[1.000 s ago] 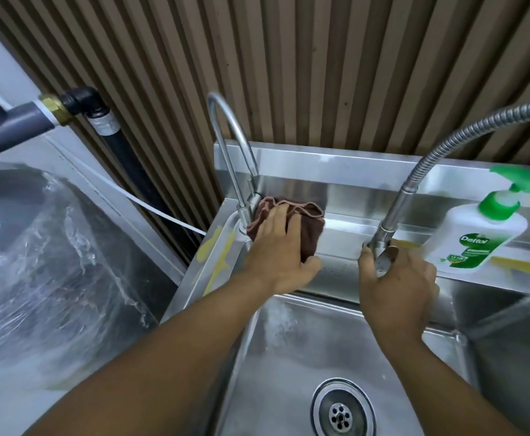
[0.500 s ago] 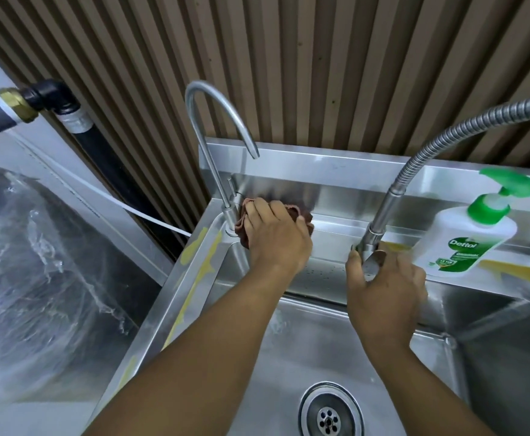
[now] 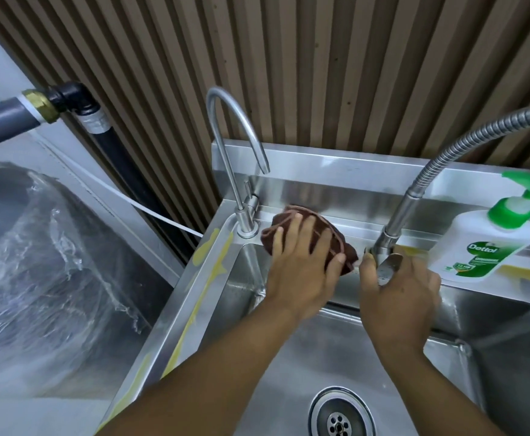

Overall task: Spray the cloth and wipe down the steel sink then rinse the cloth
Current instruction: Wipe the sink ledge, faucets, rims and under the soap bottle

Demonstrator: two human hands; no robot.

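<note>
The cloth [image 3: 341,248] is pressed onto the back ledge of the sink [image 3: 175,309] under the left hand [image 3: 298,272], between the gooseneck tap [image 3: 226,158] at the rear left corner and the hose tap [image 3: 402,212] to the right. That tap's lever [image 3: 387,268] is gripped by the right hand [image 3: 399,297]. A soap bottle [image 3: 484,247] is stood just right of it. The drain [image 3: 340,416] is set in the basin, in front of both hands. A pipe [image 3: 2,121] is mounted left of the sink.
</note>
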